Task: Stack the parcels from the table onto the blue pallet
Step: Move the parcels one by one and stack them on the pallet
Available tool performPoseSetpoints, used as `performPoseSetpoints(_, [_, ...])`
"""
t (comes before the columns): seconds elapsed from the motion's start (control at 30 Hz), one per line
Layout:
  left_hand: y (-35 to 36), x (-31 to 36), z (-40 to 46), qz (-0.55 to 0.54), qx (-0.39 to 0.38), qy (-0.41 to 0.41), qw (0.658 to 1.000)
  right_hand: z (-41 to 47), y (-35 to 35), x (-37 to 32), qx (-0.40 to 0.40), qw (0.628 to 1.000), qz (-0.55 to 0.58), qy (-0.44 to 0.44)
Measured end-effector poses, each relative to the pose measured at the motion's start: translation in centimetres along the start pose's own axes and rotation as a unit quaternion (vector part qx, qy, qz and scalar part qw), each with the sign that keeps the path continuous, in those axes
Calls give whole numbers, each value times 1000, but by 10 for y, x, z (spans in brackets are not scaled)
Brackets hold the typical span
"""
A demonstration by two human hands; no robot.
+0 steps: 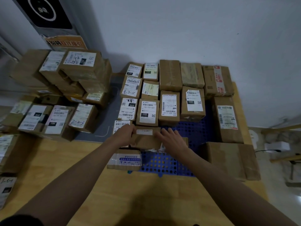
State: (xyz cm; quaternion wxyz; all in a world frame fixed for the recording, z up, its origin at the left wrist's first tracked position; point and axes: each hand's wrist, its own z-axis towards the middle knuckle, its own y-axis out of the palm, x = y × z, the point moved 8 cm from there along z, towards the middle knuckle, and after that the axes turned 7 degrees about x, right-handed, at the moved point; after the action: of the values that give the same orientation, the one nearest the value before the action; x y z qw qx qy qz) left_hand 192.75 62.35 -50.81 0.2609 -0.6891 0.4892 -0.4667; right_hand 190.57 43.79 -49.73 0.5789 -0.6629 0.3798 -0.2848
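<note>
Cardboard parcel [146,138] gets squeezed end to end, left hand [126,134] gripping, right hand [171,139] flat-fingered, filling blue pallet [192,129]'s 6 o'clock gap.

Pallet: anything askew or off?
Mostly tidy rows on the blue pallet. The near-left parcel with blue print overhangs the pallet's front-left edge. Both hands, left hand and right hand, are on a brown parcel.
</note>
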Motion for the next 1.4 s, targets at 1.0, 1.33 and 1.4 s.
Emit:
performPoseSetpoints(1.0, [-45, 104, -42, -159, -42, 34, 986, -74, -130, 85, 170, 948, 88, 256])
performPoseSetpoints(1.33, [47, 109, -104, -323, -264, -98, 904, -155, -33, 64, 27, 778, 430, 457])
performPoseSetpoints(1.4, [67, 109, -111, -298, -270, -110, 909, -165, -19, 53, 12, 737, 478, 477])
